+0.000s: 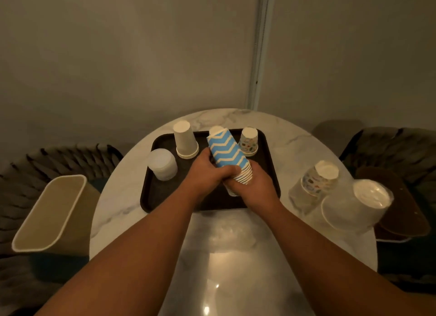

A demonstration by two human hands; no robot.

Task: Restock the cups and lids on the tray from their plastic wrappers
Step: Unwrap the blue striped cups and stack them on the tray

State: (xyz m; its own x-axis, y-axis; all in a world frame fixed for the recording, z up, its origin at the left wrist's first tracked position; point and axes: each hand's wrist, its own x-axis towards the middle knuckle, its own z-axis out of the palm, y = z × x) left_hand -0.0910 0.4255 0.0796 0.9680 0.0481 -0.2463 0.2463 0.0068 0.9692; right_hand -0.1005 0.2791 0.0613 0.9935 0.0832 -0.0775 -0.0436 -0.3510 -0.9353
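Observation:
A stack of blue-and-white zigzag cups is tilted over the dark tray, bottoms pointing away from me. My left hand grips the stack from the left side. My right hand grips its rim end from below and the right. On the tray stand a plain white cup stack, a stack of clear lids and a short patterned cup stack, all upside down. Right of the tray, a wrapped patterned cup stack and a wrapped lid stack lie on the table.
A beige bin stands left of the round marble table. An empty clear wrapper lies on the table near me. Woven chairs sit on both sides, the right one bearing brown trays. A wall is behind.

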